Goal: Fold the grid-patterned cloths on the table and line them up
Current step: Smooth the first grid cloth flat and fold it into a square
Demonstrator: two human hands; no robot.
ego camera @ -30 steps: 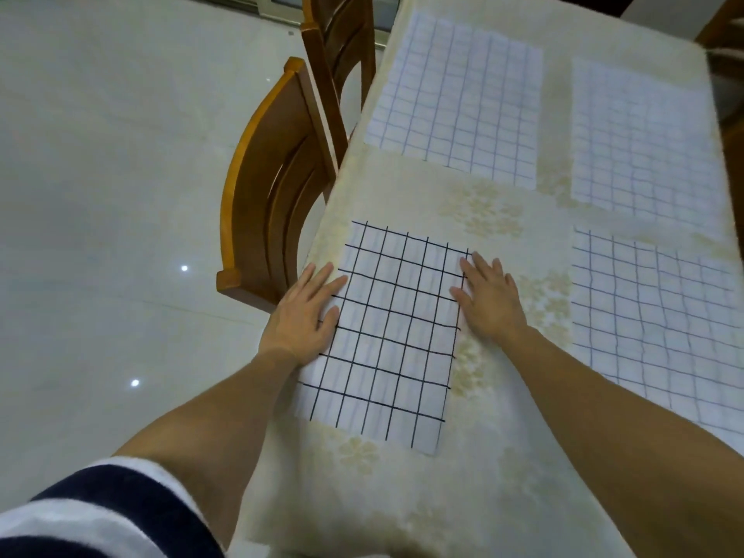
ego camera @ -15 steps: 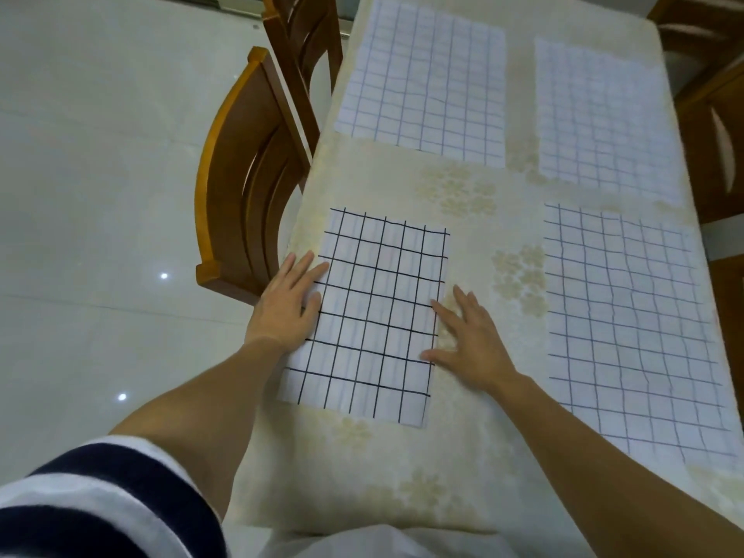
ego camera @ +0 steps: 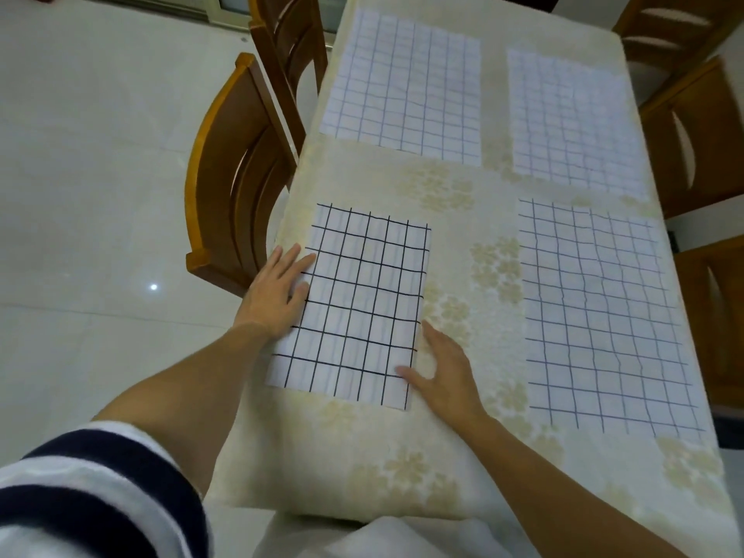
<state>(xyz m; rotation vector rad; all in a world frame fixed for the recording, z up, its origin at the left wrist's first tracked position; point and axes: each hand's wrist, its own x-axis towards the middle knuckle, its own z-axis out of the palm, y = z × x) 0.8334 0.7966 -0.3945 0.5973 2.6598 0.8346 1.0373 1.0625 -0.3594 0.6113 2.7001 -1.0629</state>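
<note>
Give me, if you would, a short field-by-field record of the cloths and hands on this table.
surface: table under a cream floral cover
cloths: four, grid-patterned, in two rows of two
near-left cloth: narrowest, bold black grid, lying flat
near-right cloth: wider, spread flat, fainter lines
far-left cloth: spread flat
far-right cloth: spread flat
left hand: flat on the near-left cloth's left edge
right hand: fingers straight along that cloth's right edge, thumb on it
beside: wooden chair at the left

Navy-and-white striped sleeve [ego camera: 92,497], 2 bare forearms
</note>
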